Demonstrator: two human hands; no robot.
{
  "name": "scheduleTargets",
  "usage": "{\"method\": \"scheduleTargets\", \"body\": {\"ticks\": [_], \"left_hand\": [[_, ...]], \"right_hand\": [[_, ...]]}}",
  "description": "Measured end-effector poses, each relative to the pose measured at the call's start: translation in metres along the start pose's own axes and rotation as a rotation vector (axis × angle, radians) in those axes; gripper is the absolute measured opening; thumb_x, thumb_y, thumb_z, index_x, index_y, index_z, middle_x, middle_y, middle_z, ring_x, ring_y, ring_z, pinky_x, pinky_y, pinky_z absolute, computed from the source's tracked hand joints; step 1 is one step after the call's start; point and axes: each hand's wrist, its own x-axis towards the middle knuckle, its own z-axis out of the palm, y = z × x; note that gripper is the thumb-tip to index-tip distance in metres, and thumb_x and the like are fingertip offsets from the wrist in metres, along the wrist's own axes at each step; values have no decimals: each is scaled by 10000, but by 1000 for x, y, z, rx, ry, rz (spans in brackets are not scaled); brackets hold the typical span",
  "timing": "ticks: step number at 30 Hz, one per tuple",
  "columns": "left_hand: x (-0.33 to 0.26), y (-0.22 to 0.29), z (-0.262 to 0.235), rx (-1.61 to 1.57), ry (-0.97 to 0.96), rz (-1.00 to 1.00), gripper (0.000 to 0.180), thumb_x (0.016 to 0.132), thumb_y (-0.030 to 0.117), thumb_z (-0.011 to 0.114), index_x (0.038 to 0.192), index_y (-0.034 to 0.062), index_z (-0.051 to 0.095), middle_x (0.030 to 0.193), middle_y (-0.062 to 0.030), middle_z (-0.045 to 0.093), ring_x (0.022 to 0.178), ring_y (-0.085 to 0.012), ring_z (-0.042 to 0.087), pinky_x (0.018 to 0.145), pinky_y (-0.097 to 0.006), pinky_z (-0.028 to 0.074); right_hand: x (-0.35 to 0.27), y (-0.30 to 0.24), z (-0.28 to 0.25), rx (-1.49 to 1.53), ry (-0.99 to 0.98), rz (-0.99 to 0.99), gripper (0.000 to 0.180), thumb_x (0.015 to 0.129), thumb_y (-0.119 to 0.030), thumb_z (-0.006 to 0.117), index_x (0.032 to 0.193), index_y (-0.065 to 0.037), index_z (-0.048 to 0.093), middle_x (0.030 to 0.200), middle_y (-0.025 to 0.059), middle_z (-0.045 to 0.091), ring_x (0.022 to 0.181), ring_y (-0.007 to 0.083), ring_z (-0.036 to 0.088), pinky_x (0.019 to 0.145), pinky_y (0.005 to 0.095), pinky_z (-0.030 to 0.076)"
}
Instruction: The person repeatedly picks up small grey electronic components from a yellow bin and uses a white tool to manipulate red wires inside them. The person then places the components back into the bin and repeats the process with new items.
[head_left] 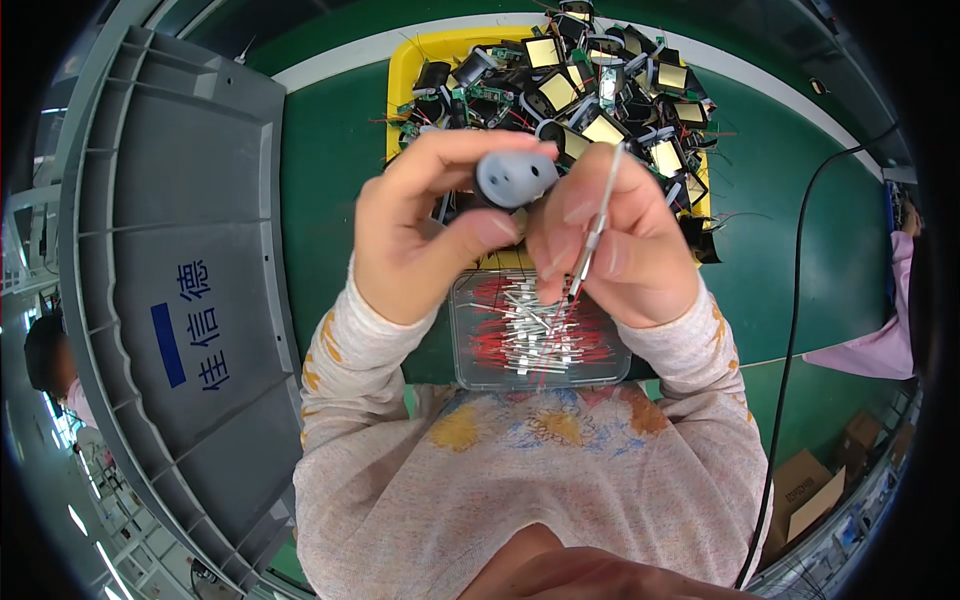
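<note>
My left hand (405,225) is closed round a grey rounded plastic housing (517,178) with small dark holes in its end, gripped between thumb and fingers. Close beside it, my right hand (640,245) pinches a thin white and silver rod-like part (595,235), tilted with its pale tip up. Both hands are raised over a clear plastic tray (462,350), which holds many slim white parts with red leads (525,325). Just beyond the hands, a yellow bin (402,70) is heaped with black housings, green circuit boards and wires (560,90).
A large grey plastic crate (190,200) stands on its side along the left of the green table (330,200). A black cable (800,260) runs down the right side. At lower right sits an open cardboard box (805,495); a person's pink sleeve (880,330) shows at the right edge.
</note>
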Motion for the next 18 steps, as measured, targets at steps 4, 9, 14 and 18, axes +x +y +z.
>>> {"method": "scheduleTargets", "body": {"ticks": [4,9,14,18], "left_hand": [[7,-2,-14,45,19,175,399,839,325,478,998,-32,563,1111,-193,546,1130,-273,440,970,-381,302],[6,10,-18,282,-203,182,478,823,429,460,880,-23,604,1112,-234,501,1195,-357,332,967,-454,259],[8,10,-14,371,-364,140,481,783,436,483,846,-12,646,963,-140,536,1115,-337,372,945,-450,246],[10,11,-16,323,-384,143,354,757,323,523,883,13,637,926,-106,555,1018,-287,439,955,-410,264]], "right_hand": [[4,-20,8,-736,204,-345,164,791,-56,583,910,-4,483,757,135,577,707,208,573,609,294,481],[2,-26,11,-1018,228,-398,143,748,43,569,881,25,518,781,148,581,763,221,568,680,298,469],[3,-29,2,-1213,11,-403,120,724,27,596,833,20,545,834,160,588,767,235,554,702,323,443],[5,-33,0,-1288,-53,-389,99,712,16,603,792,18,545,802,139,578,770,231,534,702,325,431]]}}
